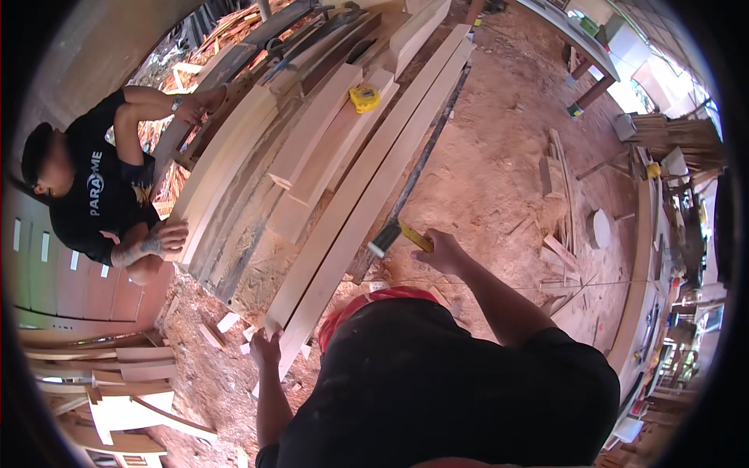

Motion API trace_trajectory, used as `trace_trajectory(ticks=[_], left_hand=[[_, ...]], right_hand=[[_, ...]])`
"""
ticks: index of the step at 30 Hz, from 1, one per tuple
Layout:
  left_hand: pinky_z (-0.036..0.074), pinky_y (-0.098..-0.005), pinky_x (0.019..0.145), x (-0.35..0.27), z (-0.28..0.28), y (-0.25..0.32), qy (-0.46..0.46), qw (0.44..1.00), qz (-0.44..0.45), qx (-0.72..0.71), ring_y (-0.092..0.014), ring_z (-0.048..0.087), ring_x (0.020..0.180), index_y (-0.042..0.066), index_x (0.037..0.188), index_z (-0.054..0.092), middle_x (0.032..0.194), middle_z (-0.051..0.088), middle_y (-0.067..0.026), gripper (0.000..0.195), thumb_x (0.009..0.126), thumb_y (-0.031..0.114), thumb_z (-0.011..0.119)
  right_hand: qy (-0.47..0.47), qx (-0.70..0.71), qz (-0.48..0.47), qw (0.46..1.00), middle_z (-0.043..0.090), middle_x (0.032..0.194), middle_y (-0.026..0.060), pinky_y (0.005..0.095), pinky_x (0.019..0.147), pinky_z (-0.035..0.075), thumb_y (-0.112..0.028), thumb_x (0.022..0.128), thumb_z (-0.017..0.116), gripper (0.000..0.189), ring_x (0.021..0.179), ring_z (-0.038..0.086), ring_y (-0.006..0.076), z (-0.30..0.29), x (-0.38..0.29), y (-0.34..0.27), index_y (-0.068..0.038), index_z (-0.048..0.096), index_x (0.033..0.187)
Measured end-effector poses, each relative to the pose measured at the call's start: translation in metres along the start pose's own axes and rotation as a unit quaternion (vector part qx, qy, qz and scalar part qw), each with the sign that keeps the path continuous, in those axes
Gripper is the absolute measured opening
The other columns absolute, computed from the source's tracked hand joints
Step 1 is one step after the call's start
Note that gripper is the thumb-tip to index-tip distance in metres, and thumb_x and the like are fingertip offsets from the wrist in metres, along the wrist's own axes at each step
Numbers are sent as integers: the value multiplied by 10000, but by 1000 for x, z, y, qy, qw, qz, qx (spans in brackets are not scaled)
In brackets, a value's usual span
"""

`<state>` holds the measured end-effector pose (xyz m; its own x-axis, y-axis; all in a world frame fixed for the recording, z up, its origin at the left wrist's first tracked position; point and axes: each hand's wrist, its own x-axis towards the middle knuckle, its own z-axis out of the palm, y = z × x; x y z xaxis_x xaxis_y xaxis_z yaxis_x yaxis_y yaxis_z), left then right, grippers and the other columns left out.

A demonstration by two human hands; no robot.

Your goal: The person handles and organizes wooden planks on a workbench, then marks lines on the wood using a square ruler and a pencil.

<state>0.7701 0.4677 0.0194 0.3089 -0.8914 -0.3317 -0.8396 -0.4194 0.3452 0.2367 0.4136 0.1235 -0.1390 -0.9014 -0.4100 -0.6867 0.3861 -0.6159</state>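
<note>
Two long planed wooden boards lie side by side across the workbench, a narrow dark gap between them: the left board point(345, 212) and the right board point(374, 233). At their near end my left hand point(267, 346) grips the end of the left board. My right hand point(443, 253) is closed around the yellow handle of a hammer point(387, 237). Its dark, light-tipped head hangs just beyond the right board's outer edge; whether it touches the wood cannot be told. A yellow tape measure point(364, 99) rests on shorter wooden beams point(319, 137) left of the boards.
A person point(99, 181) in a black shirt sits at left, one hand on a thick curved timber point(225, 169). Offcuts point(228, 322) litter the dusty ground. A table point(576, 38) stands far right, a long timber bench point(635, 281) along the right, stacked wooden pieces point(117, 374) lower left.
</note>
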Motion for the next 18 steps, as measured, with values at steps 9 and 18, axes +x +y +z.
trace_trajectory(ticks=[9,18], left_hand=[[517,-539,906,-10,9,8,1,997,-6,80,-416,640,1118,59,1269,628,1185,652,-202,514,940,450,681],[539,-522,855,12,-4,21,76,993,88,-4,-428,689,965,42,1177,684,1144,686,-200,545,950,536,644]], right_hand=[[-32,307,100,946,600,692,95,319,513,491,-409,985,695,416,553,610,174,53,19,-28,-13,593,911],[-6,329,172,929,653,837,76,302,546,542,-429,1012,659,384,660,657,169,112,50,-79,-65,539,1022]])
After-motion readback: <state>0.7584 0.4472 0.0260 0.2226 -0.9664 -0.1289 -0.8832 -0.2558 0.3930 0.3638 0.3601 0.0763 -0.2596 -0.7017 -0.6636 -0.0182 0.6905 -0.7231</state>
